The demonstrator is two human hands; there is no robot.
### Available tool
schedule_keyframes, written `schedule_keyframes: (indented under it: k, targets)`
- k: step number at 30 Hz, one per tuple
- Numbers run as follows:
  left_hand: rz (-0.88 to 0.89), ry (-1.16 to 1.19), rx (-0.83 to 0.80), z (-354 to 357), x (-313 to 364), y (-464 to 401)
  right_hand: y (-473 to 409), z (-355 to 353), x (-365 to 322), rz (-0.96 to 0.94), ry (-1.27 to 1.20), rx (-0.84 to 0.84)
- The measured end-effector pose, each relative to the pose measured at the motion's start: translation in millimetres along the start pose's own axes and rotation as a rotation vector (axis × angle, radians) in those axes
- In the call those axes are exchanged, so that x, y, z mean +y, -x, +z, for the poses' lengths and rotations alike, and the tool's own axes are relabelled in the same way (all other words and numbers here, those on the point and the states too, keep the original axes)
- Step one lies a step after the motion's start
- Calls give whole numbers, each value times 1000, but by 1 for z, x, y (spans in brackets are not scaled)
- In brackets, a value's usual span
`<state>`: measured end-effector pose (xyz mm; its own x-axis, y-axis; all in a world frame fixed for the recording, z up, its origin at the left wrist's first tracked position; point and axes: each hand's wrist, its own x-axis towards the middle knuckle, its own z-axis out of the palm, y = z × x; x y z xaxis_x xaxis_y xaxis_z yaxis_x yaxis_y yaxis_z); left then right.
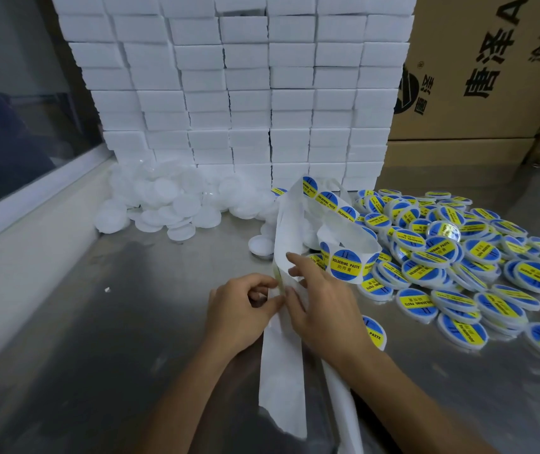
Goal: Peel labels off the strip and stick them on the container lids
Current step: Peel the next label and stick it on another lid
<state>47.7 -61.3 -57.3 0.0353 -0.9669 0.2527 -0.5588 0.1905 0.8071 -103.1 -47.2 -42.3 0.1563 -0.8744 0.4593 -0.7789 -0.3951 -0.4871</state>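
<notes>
Step in hand, as judged: the peel, not the sticking; both hands meet at the label strip [290, 257] at near centre of the steel table [114, 322]. Left hand [239, 309] curled, finger and thumb pinched narrow on the strip's edge; right hand [321, 299] fingers half spread, tips pressed to the white backing just beside the left thumb; whether a label is already lifted between them cannot be told. The strip loops up and away to the far right, printed blue-and-yellow labels [345, 265] facing out; the spent bare backing [281, 371] hangs off the near edge.

Next move likely calls for freeing one label cleanly, then fetching a bare lid; none is in either hand.

Blank white lids [163, 208] lie heaped at far left against a wall of white boxes [245, 93]; one blank lid [262, 245] sits just left of the strip; labelled lids [458, 257] are spread in a large pile at right. Contents of the boxes not visible; cardboard cartons [491, 77] stand far right, closed.
</notes>
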Motion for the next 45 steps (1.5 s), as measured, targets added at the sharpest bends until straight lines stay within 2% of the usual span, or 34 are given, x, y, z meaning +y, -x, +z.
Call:
schedule_keyframes:
  k: [9, 13, 18, 23, 25, 30, 35, 37, 39, 42, 45]
  targets:
    - [36, -69, 16, 1, 5, 2, -3, 2, 7, 14, -93, -2]
    - [47, -65, 25, 2, 5, 1, -6, -2, 11, 54, -145, 87]
    - [121, -105, 57, 3, 3, 1, -8, -7, 14, 146, -422, 188]
    - [250, -157, 210, 6, 8, 3, -11, -14, 11, 232, -681, 214]
    - [222, -46, 178, 7, 13, 4, -11, -16, 9, 245, -741, 201]
    - [4, 432, 7, 4, 27, 7, -12, -15, 11, 319, -956, 174]
    - [-90, 706, -13, 3, 34, 7, -13, -12, 13, 318, -1111, 148]
    - [-122, 809, 16, 3, 37, 8, -12, -9, 11, 253, -1056, 144]
    - [-128, 839, 53, 2, 39, 8, -9, -5, 9, 158, -828, 173]
    - [-119, 793, 102, 2, 38, 7, -6, -2, 10, -4, -449, 277]
    - [-72, 667, 136, 5, 36, 8, -7, -5, 14, -215, -215, 363]
